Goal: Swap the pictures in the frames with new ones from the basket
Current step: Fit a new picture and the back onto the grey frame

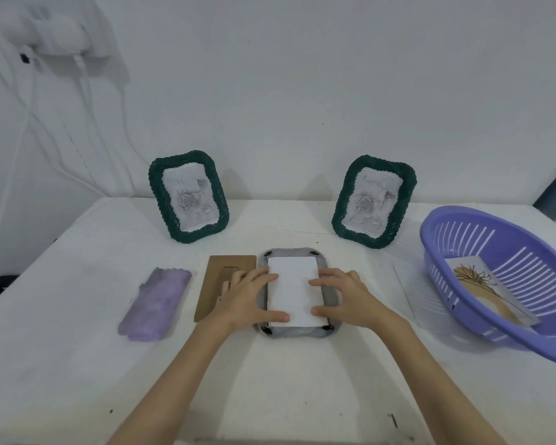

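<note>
A picture frame (329, 301) lies face down in the middle of the table, with a white picture sheet (292, 290) resting blank side up in its back opening. My left hand (249, 298) presses the sheet's left edge with spread fingers, and my right hand (347, 297) presses its right edge. The frame's brown cardboard backing (217, 277) lies flat just left of it, partly under my left hand. Two dark green frames with rose pictures stand upright at the back, one on the left (188, 195) and one on the right (373, 200). The purple basket (463, 232) on the right holds a picture of a plant drawing (482, 285).
A folded purple cloth (156, 303) lies at the left of the white table. A white wall stands close behind the upright frames, with cables and a socket at the upper left. A dark object sits past the table's left edge.
</note>
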### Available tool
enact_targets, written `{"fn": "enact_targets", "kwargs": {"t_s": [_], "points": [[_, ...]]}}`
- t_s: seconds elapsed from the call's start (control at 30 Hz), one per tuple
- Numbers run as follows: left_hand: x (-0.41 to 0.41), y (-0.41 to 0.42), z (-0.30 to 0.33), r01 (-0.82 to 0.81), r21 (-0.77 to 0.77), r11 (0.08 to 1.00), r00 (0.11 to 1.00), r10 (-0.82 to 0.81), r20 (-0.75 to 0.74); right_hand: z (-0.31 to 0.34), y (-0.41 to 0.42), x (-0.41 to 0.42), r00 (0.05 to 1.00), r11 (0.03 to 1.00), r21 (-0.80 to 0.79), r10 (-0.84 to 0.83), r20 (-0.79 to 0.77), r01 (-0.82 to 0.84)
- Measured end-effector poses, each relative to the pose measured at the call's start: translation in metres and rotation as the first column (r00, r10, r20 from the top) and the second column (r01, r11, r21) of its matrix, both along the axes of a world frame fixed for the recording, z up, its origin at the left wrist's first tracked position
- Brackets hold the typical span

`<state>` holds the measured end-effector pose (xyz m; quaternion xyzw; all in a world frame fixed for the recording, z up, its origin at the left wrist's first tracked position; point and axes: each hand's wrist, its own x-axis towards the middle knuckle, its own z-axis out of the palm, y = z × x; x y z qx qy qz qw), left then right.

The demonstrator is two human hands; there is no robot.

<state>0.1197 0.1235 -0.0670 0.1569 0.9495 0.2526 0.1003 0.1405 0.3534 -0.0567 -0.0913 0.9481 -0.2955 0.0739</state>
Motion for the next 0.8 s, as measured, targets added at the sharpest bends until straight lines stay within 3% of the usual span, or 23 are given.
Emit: {"fn": "enact_targets", "kwargs": {"t_s": [0.17, 0.23, 0.33, 0.43, 0.67, 0.8], "points": [[0.002, 0.0, -0.001, 0.013, -0.046, 0.999, 1.0, -0.014, -0.004, -0.002, -0.001, 0.0, 1.0, 1.0, -0.01, 0.001, 0.012, -0.001], [0.003, -0.001, -0.001, -0.05, 0.001, 0.999, 0.995, 0.05, -0.086, -0.004, -0.001, 0.0, 1.0, 1.0, -0.005, 0.0, 0.006, 0.0], [0.003, -0.012, -0.006, -0.366, 0.161, 0.916, 0.858, 0.4, -0.324, -0.006, -0.001, 0.0, 0.999, 0.999, -0.017, -0.03, -0.034, 0.03], [0.005, -0.025, -0.017, -0.572, 0.273, 0.774, 0.752, 0.627, -0.204, -0.008, 0.0, -0.001, 0.997, 0.999, -0.005, -0.054, -0.048, 0.054], [0.008, -0.021, -0.024, -0.567, 0.422, 0.707, 0.719, 0.675, -0.166, -0.011, -0.002, -0.004, 0.998, 0.999, 0.027, -0.045, -0.031, 0.046], [0.013, -0.024, -0.01, -0.517, 0.481, 0.708, 0.688, 0.678, -0.258, -0.005, -0.002, -0.003, 0.993, 0.996, -0.053, -0.07, -0.098, 0.065]]}}
